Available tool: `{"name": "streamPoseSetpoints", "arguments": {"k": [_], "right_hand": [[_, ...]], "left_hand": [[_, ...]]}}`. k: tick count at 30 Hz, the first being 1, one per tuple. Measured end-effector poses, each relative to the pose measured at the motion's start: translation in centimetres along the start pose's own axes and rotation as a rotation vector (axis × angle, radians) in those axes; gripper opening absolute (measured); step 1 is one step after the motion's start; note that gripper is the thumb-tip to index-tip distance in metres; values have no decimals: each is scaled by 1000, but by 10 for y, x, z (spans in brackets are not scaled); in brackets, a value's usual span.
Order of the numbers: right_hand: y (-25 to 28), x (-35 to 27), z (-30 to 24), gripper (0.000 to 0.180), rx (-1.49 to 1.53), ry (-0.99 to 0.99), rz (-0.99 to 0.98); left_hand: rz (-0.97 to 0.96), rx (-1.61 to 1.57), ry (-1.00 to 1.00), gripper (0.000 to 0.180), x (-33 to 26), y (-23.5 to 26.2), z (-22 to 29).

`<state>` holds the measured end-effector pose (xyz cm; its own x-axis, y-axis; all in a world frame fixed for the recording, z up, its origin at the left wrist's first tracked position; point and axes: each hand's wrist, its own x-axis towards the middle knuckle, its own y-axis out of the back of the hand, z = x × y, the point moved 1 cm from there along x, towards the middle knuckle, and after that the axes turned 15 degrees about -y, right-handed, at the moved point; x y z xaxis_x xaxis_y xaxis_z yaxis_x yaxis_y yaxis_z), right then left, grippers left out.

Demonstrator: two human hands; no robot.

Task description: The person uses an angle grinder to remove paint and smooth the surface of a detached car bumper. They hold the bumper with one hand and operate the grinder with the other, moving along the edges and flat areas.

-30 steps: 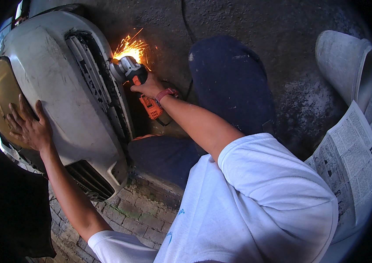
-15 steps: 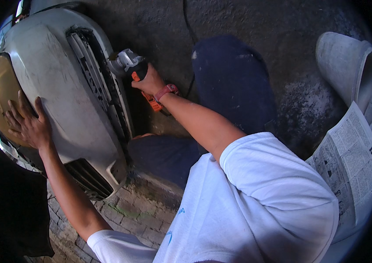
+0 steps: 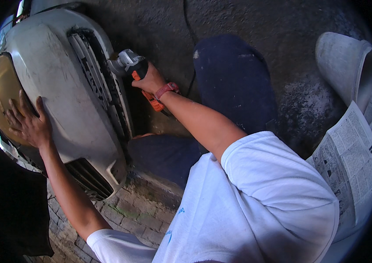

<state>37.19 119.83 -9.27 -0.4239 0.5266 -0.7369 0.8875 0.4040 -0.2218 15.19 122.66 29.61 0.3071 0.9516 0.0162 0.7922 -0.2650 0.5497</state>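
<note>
One view only — a head camera looking steeply down from above the person's shoulder (image 3: 278, 193); it sits close over the bumper (image 3: 59, 96), which fills the upper left; ground right of the bumper bends toward the dark fisheye rim.

A rough repair yard or car body workshop: a detached car bumper (image 3: 63, 87) stands on a bare concrete floor (image 3: 260, 26) beside brick paving (image 3: 129, 210), with an angle grinder (image 3: 135, 72), spread newspaper (image 3: 352, 162) and a bucket (image 3: 343, 61).

Rough grey concrete floor (image 3: 282, 26), brick paving (image 3: 137, 210) near, dim light.
</note>
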Motion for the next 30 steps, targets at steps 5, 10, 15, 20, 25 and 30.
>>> {"name": "streamPoseSetpoints", "arguments": {"k": [5,10,15,20,25,30], "right_hand": [[5,-1,2,87,-64,-64,-27],[4,-2,-2,88,-21,15,13],[7,-2,0,90,-88,-70,-31],[1,-2,0,90,-19,-27,-21],[4,-9,6,89,-65,0,16],[5,-22,7,87,-98,-29,27]], "left_hand": [[-13,0,19,70,1,2,2],[-6,-8,15,69,0,3,3],[-20,-4,14,69,1,1,1],[-18,6,13,68,-1,1,2],[8,-7,-1,68,1,0,1],[-29,2,20,68,0,1,1]]}}
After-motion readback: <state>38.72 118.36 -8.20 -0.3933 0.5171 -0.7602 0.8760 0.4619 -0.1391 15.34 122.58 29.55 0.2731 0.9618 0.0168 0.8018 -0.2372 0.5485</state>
